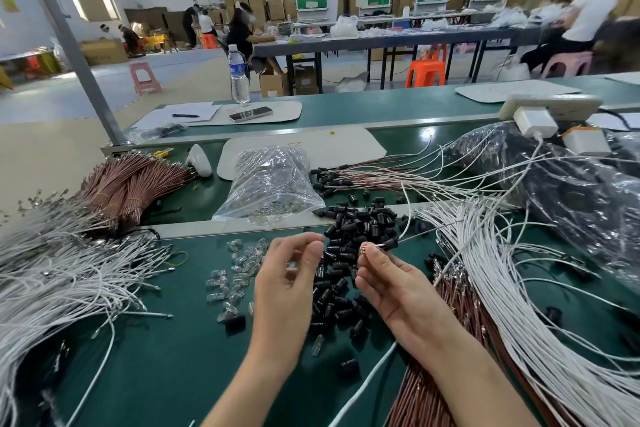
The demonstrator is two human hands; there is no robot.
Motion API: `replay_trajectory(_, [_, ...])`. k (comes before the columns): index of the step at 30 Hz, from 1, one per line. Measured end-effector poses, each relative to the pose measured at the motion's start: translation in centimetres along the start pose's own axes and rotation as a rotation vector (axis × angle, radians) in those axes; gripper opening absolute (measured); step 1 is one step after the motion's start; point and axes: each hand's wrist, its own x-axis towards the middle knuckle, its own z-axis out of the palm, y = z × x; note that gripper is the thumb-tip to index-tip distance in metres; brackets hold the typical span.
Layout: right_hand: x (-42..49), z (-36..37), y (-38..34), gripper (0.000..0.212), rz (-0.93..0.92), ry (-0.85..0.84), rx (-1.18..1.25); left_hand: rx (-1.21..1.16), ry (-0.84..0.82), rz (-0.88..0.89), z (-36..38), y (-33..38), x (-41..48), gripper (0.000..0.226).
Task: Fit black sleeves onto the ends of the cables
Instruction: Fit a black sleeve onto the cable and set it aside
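A heap of small black sleeves (349, 236) lies on the green table in front of me. My right hand (391, 284) pinches the metal terminal end of a white cable (407, 222), and a black sleeve (390, 242) sits on that cable just behind the terminal. My left hand (287, 274) hovers to the left of it with fingers curled and thumb near the fingertips; nothing shows between them. Long bundles of white cables (512, 288) and brown cables (457, 305) fan out at the right.
Small clear plastic housings (235, 274) are scattered left of the sleeves. A clear bag (273, 184) holds more parts. White cables (62, 267) and bound brown cable bundles (128, 184) lie at left. A dark plastic bag (561, 184) sits right. A water bottle (239, 73) stands behind.
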Motion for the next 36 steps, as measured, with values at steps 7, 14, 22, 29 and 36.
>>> replay_trajectory(7, [0.0, 0.2, 0.6, 0.020, 0.071, -0.084, -0.031, -0.101, -0.029, -0.061, 0.9, -0.4, -1.7, 0.017])
replay_trajectory(14, [-0.2, 0.4, 0.7, 0.023, 0.068, -0.111, -0.038, -0.138, -0.053, -0.082, 1.1, -0.5, -1.8, 0.018])
replay_trajectory(22, [-0.1, 0.4, 0.7, 0.026, 0.052, -0.091, -0.043, -0.086, -0.085, -0.053, 1.1, -0.8, -1.8, 0.025])
replay_trajectory(29, [0.1, 0.3, 0.8, 0.033, -0.019, -0.071, -0.132, -0.038, -0.082, -0.007, 1.1, -0.7, -1.8, 0.029])
replay_trajectory(36, [-0.1, 0.3, 0.8, 0.033, -0.049, -0.067, -0.158, -0.055, -0.078, -0.012, 1.1, -1.0, -1.8, 0.026])
